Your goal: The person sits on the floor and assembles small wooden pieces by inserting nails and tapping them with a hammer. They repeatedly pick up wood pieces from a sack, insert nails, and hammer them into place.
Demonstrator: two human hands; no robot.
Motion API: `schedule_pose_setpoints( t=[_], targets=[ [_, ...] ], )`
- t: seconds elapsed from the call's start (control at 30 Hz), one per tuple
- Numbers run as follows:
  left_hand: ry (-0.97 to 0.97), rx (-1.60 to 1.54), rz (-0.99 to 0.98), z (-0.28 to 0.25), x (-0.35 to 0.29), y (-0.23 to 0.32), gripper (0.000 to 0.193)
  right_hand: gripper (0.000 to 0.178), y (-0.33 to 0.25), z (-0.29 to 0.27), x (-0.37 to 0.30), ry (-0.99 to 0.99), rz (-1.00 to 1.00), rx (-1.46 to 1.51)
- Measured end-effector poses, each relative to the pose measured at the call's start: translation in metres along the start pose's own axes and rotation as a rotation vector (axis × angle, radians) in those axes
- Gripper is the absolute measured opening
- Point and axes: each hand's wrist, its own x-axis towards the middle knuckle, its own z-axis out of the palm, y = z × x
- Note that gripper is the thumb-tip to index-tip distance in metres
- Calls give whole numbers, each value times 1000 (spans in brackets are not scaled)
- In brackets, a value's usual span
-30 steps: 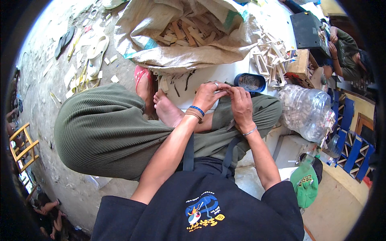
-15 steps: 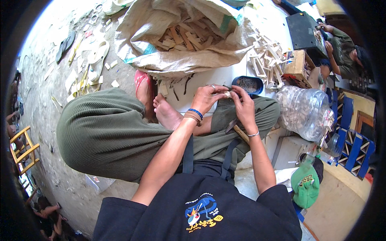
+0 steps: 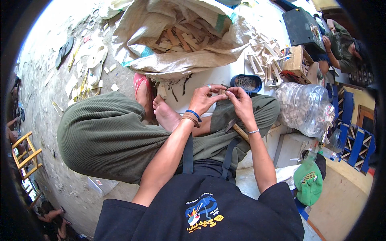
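My left hand (image 3: 204,99), with blue and brown bands at its wrist, is closed in a pinch. Its fingertips meet those of my right hand (image 3: 241,105), also pinching, above my bent right leg. Between them sits a small tan piece of wood (image 3: 223,92), mostly covered by the fingers. A hammer (image 3: 240,131) lies across my lap beside my right wrist, its wooden handle partly under the forearm. Just beyond my right hand stands a blue tray (image 3: 260,87) holding many thin nails (image 3: 246,82).
An open woven sack (image 3: 181,66) of wood offcuts stands ahead. To its right are a heap of small wooden frames (image 3: 263,56), a wooden box (image 3: 295,64) and a big clear plastic bottle (image 3: 303,108). A green cap (image 3: 307,184) lies at right. A co-worker (image 3: 341,48) sits far right.
Both hands stay together in almost the same place. The fingers have shifted over the small piece, so less of it shows. The view has moved slightly.
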Motion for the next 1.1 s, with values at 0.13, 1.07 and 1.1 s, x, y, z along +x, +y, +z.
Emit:
schedule_pose_setpoints(
  t=[0.13, 1.07, 1.1],
  targets=[
    [-1, -60, -38, -1, 0, 0, 24, 22, 2, 4, 1, 11, -26, 19],
    [82, -200, -89, 3, -2, -29, 14, 30, 3, -133, -163, -426, -12, -806],
    [84, -200, -80, 4, -2, -29, 13, 30, -4, -132, -162, -359, -85, -761]
  ],
)
